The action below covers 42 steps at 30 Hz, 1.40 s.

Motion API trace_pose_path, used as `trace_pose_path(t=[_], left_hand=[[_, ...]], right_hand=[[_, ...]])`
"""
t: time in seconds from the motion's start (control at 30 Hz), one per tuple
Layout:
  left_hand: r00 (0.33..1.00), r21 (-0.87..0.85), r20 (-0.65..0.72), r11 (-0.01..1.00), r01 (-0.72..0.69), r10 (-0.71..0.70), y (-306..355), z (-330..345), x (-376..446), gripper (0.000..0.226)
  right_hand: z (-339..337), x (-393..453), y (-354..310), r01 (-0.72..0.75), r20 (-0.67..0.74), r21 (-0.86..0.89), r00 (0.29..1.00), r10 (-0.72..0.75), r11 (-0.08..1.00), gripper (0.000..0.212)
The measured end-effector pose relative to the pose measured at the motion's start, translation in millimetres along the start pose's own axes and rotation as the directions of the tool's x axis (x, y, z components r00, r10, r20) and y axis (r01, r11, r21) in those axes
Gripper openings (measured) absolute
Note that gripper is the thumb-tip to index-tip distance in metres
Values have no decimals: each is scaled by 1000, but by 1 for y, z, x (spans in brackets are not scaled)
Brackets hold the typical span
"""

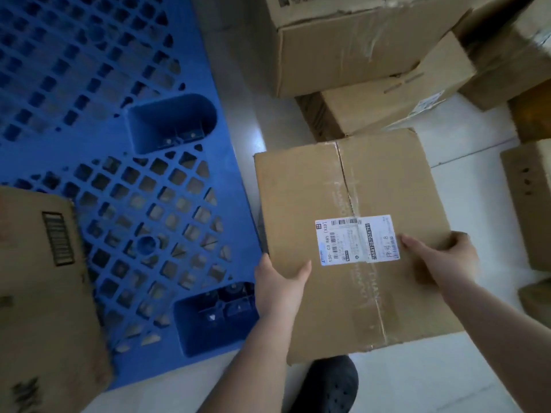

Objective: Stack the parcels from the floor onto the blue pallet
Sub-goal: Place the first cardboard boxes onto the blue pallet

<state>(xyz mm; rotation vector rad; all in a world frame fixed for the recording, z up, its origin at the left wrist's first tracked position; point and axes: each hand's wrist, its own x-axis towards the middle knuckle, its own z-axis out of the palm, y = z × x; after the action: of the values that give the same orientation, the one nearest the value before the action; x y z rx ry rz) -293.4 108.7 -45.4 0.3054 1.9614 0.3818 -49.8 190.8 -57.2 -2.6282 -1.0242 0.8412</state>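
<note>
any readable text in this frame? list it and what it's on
"530- C3 885 [XSD]": white shipping label on the taped brown cardboard box, held by left hand and right hand.
"8": same label, right part.
Long number on the label's dark strip: too blurred.
Faint print on the box's clear tape: unreadable.
Black barcode on the cardboard box on the blue plastic pallet: no legible characters.

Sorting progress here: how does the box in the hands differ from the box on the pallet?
The held box is gripped by both hands beside the blue pallet; the pallet box rests untouched on it. The held box bears a white label, the pallet box a printed barcode. Both are brown cardboard.
</note>
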Motion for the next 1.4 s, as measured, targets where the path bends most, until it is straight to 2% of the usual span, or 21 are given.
trace_pose_path(t=[0.07,0.17,0.23,0.37,0.5,0.57,0.67,0.73,0.77,0.83,0.93,1.07,1.17,1.23,1.33,1.4], left_hand=[[999,-53,23,998,38,-36,2,-29,-24,83],[995,-263,79,961,84,-66,9,-72,-59,72],[998,-359,49,931,61,-46,20,-102,-72,73],[993,-248,-117,968,-49,20,35,-166,-80,71],[965,-155,-255,988,16,-55,8,-234,-70,67],[950,-116,-290,989,87,-118,-20,-260,-61,65],[939,-89,-219,963,253,-267,-64,-276,-51,67],[939,-132,-127,944,302,-319,-87,-272,-47,75],[944,-113,-95,945,306,-317,-96,-268,-46,79],[951,-48,-86,955,294,-297,-107,-260,-43,83],[956,-57,-99,961,272,-276,-111,-249,-43,86],[968,-21,-79,971,238,-239,-105,-243,-49,76],[978,14,-46,979,205,-204,-91,-243,-61,63],[985,58,-38,984,169,-167,-77,-244,-70,51],[993,135,-44,984,115,-110,-51,-248,-79,10],[994,153,-71,983,98,-88,-29,-251,-83,9]], right_hand=[[-18,-27,-21,56,6,-30,998,-56,998,95],[-44,-63,-56,109,22,-85,994,-107,990,94],[-55,-84,-76,106,58,-66,993,-103,992,90],[-52,-142,-100,111,137,-43,985,-104,993,83],[-5,-206,-118,176,270,-40,950,-160,984,81],[31,-236,-125,227,414,-93,894,-170,969,81],[84,-277,-122,344,653,-235,749,-114,909,99],[106,-296,-113,408,673,-303,731,-110,861,118],[111,-301,-108,436,657,-322,742,-133,841,119],[117,-304,-101,470,633,-335,754,-174,817,115],[114,-301,-97,487,649,-342,741,-172,804,112],[110,-300,-102,468,673,-369,731,-117,803,105],[97,-300,-110,421,686,-422,727,-20,803,89],[84,-300,-120,435,697,-454,717,6,778,69],[60,-300,-141,505,721,-449,692,-35,738,46],[43,-293,-158,535,723,-425,686,-81,731,44]])
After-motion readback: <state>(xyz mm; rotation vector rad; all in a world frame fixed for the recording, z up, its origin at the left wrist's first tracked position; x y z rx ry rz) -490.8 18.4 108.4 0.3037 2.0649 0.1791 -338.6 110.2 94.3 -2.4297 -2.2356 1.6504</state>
